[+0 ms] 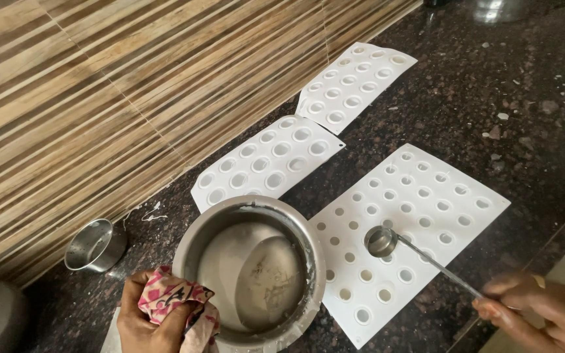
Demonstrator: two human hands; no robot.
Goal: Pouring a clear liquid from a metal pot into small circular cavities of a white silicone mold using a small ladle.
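strainer: a small steel strainer (95, 245) sits on the dark speckled table (465, 104) at the far left, close to the striped tile wall (99, 85), well apart from the hands.
left hand: the left hand (148, 320) is at the bottom edge, its grip clenched on a pink patterned cloth (171, 297) pressed against the near left rim of the pot.
pot: a steel pot (251, 268) stands on the table just beside the near mould, tilted a little toward the camera; a pale, greyish batter coats its inside and pools at the bottom, with smears on the rim.
far moulds: two white moulds (268, 162) (354, 82) with round cups lie end to end along the wall, behind the pot; the nearer one touches or almost touches the pot's far rim. Their cups look empty.
near mould: a larger white mould (420, 216) lies right of the pot, its left corner tucked by the pot's side. Whether its small cups hold batter cannot be told.
ladle: a small steel ladle (381, 241) hangs over the near mould's middle, bowl low above the cups, its thin handle running down to the right.
right hand: the right hand (544, 314) is at the bottom right corner, its grip pinched on the end of the ladle's handle.
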